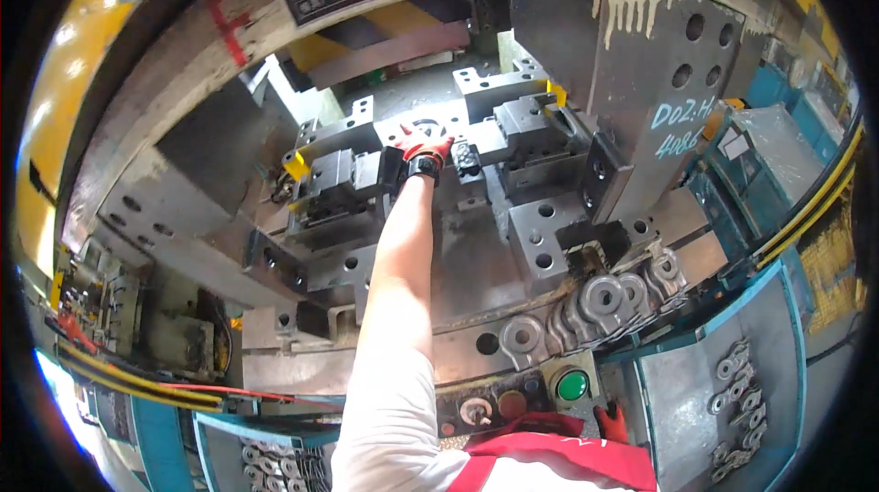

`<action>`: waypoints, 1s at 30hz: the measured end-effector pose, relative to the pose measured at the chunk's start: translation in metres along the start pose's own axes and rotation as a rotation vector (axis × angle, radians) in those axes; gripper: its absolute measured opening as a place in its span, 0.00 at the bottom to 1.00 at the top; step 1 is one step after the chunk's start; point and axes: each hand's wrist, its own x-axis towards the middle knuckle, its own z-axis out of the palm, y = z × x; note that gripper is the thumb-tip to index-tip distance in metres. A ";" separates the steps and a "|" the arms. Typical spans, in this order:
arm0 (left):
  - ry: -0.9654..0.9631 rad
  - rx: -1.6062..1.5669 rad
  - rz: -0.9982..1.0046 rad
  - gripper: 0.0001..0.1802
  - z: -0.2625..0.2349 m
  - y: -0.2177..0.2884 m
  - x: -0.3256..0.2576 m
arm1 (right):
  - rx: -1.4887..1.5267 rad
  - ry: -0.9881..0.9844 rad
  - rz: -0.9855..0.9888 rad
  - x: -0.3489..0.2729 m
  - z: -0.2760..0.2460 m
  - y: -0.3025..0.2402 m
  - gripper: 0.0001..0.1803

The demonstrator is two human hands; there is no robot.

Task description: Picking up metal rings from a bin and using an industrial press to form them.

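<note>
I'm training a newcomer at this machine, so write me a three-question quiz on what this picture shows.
1. The round button nearest the right hand is: A red, B green, C blue?
2. True or false: the left hand is bare.
3. Short answer: what is worn at that hand's wrist?

Key: 1. B. 2. False; it is gloved in red. 3. A dark, watch-like band.

Your left hand [424,142] has an open lane over the smooth metal plate [472,259], hemmed in by the left block [331,179] and right block [531,130]. The tall right post [632,94] bars a sideways path, and metal rings [604,300] crowd the front ledge [458,356] right of your forearm [400,281].
</note>
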 end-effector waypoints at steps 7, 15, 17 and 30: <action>0.092 -0.295 0.049 0.57 -0.004 -0.006 0.009 | 0.014 0.189 -0.135 -0.035 -0.002 -0.030 0.21; 0.294 -0.583 0.561 0.40 -0.071 -0.057 -0.158 | -0.313 0.413 -0.885 -0.011 0.004 -0.196 0.26; 0.206 -0.696 0.615 0.37 -0.079 -0.088 -0.221 | -0.591 0.379 -1.053 0.006 0.010 -0.225 0.33; -0.075 -0.269 -0.148 0.55 -0.043 -0.320 -0.370 | -1.216 0.330 -1.134 0.052 0.037 -0.249 0.51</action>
